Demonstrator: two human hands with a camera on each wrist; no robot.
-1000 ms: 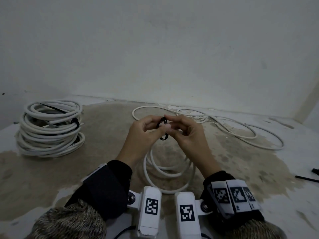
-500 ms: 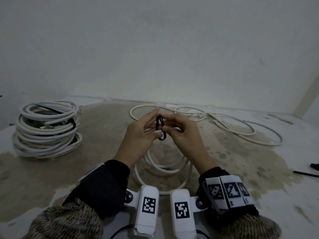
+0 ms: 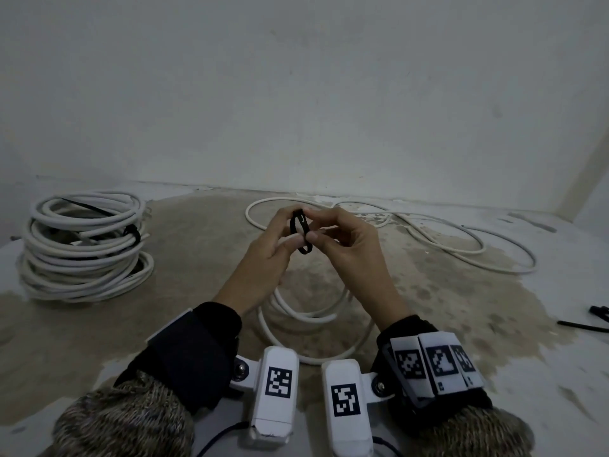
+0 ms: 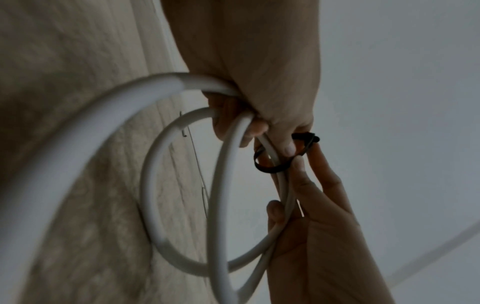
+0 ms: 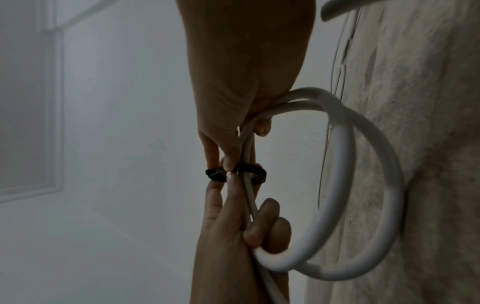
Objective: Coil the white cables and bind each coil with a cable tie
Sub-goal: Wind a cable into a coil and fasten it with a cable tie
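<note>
Overhead, left hand [image 3: 263, 258] and right hand [image 3: 349, 245] pinch black cable tie [image 3: 300, 230]; wrist views alone show it looped around gripped white cable coil [image 5: 337, 185].

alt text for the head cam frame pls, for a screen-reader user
Two hands, left hand and right hand, pinch a black cable tie looped around a small white cable coil held above a stained floor. A stack of bound coils sits at left; loose white cable sprawls at right.

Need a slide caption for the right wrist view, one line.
Both hands, left hand and right hand, pinch a black cable tie looped around the white cable coil.
</note>
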